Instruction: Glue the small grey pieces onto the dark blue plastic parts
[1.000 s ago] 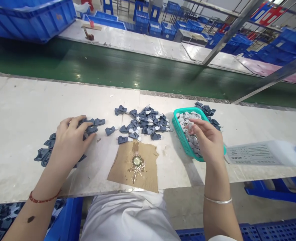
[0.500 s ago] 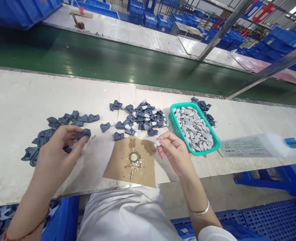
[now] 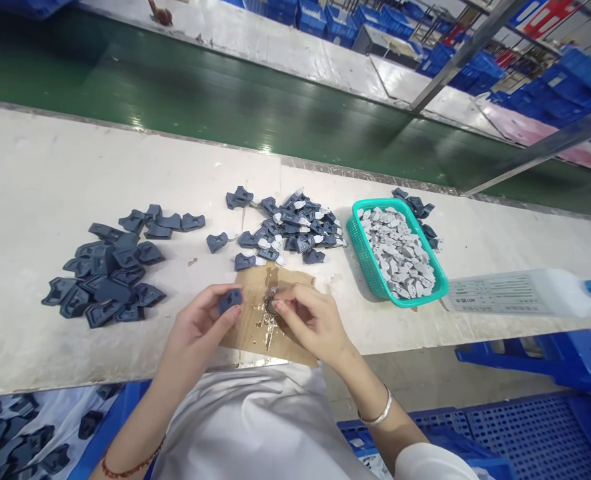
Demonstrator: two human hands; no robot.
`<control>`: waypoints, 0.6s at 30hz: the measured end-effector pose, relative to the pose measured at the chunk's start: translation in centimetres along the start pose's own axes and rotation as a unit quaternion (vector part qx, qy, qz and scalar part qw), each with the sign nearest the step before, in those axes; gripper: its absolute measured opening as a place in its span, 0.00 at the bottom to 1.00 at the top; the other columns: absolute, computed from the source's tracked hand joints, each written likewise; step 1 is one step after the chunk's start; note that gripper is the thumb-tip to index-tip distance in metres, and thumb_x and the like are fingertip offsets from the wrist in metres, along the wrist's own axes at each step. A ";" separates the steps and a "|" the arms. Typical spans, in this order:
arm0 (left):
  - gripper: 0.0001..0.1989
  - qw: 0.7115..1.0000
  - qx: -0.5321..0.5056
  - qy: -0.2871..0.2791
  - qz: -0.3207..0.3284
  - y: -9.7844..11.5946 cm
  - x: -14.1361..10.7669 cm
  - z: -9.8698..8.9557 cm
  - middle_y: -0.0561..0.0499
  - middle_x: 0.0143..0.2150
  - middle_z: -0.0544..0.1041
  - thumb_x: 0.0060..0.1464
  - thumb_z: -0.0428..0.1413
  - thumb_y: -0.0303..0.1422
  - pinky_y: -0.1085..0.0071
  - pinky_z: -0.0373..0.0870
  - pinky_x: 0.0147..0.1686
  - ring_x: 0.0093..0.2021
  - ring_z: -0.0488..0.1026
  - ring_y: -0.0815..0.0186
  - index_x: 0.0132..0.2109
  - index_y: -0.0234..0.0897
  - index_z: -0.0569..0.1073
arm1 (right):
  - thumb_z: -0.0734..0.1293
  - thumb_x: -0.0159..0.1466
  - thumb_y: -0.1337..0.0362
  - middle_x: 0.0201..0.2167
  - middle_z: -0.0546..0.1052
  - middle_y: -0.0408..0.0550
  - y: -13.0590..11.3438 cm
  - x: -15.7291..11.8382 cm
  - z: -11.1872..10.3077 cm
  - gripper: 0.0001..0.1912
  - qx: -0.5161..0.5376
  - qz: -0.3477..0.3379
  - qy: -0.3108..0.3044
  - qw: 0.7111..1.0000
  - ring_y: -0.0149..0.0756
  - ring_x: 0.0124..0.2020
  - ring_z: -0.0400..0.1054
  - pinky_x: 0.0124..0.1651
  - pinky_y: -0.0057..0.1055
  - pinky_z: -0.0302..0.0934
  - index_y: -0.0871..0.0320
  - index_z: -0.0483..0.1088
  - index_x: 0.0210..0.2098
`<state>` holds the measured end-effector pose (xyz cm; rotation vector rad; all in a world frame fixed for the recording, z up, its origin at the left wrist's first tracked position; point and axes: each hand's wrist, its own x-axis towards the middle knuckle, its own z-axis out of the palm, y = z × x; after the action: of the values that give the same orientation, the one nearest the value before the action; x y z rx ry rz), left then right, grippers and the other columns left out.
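Note:
Between the thumb and fingers of my left hand (image 3: 203, 330) is a dark blue-grey plastic part (image 3: 230, 302), held beside the brown cardboard piece (image 3: 248, 337). My right hand (image 3: 313, 320) is closed in a pinch over a small round cap (image 3: 269, 303) on that cardboard; the small white piece in its fingertips is mostly hidden. Wet, shiny spots surround the cap. Left of my hands lies a pile of loose dark parts (image 3: 113, 290). Beyond the cardboard, a heap of dark parts with white pieces attached (image 3: 288, 227) is spread out.
A green basket (image 3: 370, 267) full of small white pieces stands on the right. Beside it a white bottle with a blue tip (image 3: 515, 292) lies on its side. More dark parts (image 3: 418, 207) sit behind the basket. A green conveyor belt (image 3: 200, 107) runs behind the table.
My left hand has moved right from the pile to the cardboard, carrying the dark part. My right hand has moved left and brought the white piece down to the cap.

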<state>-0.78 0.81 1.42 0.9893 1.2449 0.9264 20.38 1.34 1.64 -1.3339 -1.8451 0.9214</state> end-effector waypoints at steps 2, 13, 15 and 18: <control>0.16 1.000 0.008 -0.011 0.005 -0.1 -0.2 0.2 0.50 0.38 0.78 0.59 0.61 0.44 0.72 0.71 0.34 0.33 0.73 0.66 0.49 0.40 0.77 | 0.64 0.70 0.65 0.28 0.75 0.46 -0.1 0.3 0.2 0.08 -0.026 -0.030 -0.012 0.999 0.34 0.29 0.67 0.33 0.29 0.60 0.57 0.73 0.35; 0.11 0.997 -0.042 -0.060 0.011 -0.4 -0.8 0.7 0.48 0.52 0.79 0.63 0.58 0.40 0.73 0.74 0.48 0.49 0.78 0.64 0.49 0.40 0.75 | 0.63 0.70 0.67 0.27 0.75 0.45 -0.1 0.0 0.4 0.09 -0.035 -0.022 -0.008 0.999 0.33 0.29 0.68 0.33 0.29 0.59 0.57 0.72 0.34; 0.11 0.996 -0.026 -0.078 0.029 -0.8 -0.8 0.6 0.48 0.51 0.79 0.64 0.57 0.40 0.74 0.73 0.46 0.49 0.78 0.65 0.49 0.40 0.74 | 0.65 0.69 0.65 0.26 0.75 0.44 -0.1 0.0 0.4 0.08 0.014 0.015 0.018 1.000 0.32 0.27 0.66 0.31 0.28 0.59 0.57 0.73 0.33; 0.09 0.994 0.015 -0.093 0.057 -1.4 -0.8 0.6 0.50 0.46 0.78 0.66 0.55 0.39 0.75 0.72 0.43 0.44 0.77 0.67 0.48 0.41 0.73 | 0.70 0.66 0.62 0.23 0.74 0.42 -0.1 0.1 0.6 0.08 0.183 0.108 0.071 0.975 0.29 0.23 0.65 0.26 0.25 0.59 0.57 0.74 0.32</control>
<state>-0.27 -0.46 0.37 1.1534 1.0572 0.8844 19.81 1.32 1.45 -1.3422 -1.3603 1.1796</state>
